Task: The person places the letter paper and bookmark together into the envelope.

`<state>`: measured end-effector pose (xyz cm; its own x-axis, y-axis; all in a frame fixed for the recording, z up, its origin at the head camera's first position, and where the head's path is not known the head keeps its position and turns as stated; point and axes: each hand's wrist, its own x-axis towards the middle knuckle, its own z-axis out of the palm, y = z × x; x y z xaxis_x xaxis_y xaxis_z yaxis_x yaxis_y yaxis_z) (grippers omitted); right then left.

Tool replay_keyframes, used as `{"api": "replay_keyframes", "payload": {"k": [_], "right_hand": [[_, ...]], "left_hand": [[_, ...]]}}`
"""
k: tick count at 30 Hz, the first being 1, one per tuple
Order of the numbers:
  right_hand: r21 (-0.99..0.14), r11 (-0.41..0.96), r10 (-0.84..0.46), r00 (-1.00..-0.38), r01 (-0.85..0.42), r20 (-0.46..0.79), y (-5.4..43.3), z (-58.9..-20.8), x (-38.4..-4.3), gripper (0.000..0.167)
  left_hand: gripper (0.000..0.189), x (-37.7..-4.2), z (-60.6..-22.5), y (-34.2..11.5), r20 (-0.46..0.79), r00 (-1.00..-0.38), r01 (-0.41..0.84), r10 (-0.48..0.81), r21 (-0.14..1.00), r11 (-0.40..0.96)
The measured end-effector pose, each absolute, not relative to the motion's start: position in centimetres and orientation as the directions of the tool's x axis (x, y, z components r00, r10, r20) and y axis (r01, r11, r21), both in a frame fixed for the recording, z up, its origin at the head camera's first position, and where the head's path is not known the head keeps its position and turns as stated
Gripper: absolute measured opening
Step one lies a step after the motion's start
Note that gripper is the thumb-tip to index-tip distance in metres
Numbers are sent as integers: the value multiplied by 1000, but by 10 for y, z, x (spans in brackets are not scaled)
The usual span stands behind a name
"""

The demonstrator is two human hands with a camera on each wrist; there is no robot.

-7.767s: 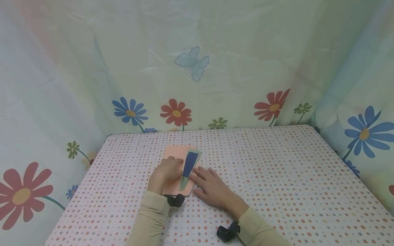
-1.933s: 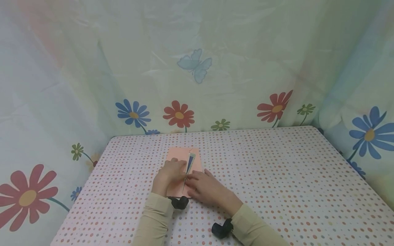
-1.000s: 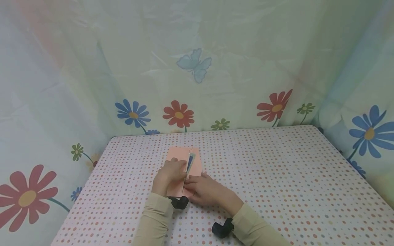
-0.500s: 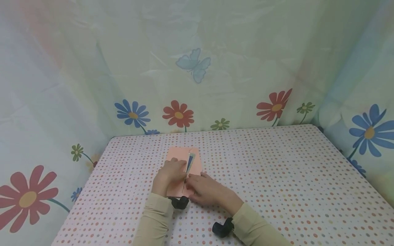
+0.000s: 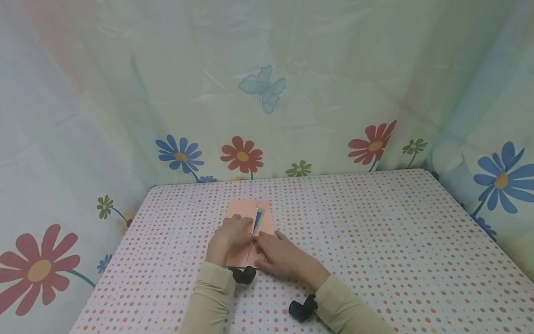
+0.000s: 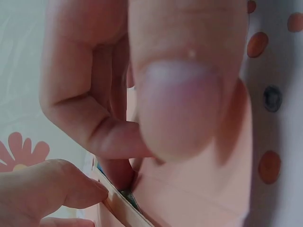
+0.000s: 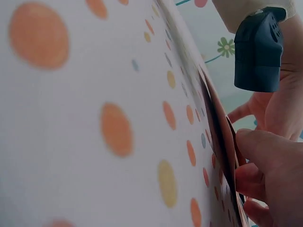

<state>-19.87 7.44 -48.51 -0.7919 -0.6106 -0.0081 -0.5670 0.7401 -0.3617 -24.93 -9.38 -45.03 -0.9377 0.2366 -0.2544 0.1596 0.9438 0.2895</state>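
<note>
A folded pink card [image 5: 242,206] lies on the spotted table; in its middle a narrow gap shows a blue, green-edged strip [image 5: 258,220]. My left hand [image 5: 235,234] holds the left flap, and in the left wrist view its thumb [image 6: 182,113] and bent index finger meet over the pink sheet [image 6: 199,184]. On the right flap, near the gap's lower end, my right hand [image 5: 277,253] pinches the edge. The right wrist view shows its thumb [image 7: 265,146] on the raised card edge [image 7: 229,142]. Fingers hide the card's lower middle.
The table [image 5: 375,232] has a white cloth with coloured dots. A flowered curtain [image 5: 333,93] stands behind it and at both sides. A black camera [image 5: 302,308] sits at the right wrist and another wrist camera [image 5: 244,275] at the left.
Compared with 7.8 seconds ago, the flaps have closed in, leaving only a thin strip of blue. Over the last second my right fingers have shifted slightly up along the flap; the left hand stays still.
</note>
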Motion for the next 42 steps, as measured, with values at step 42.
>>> {"api": "replay_keyframes", "payload": {"k": [42], "right_hand": [[-407,800,-463,-885,-440,48,75,-505,-235,35]], "left_hand": [[50,-249,-450,-92,-265,-944,123,197,271,955]]}}
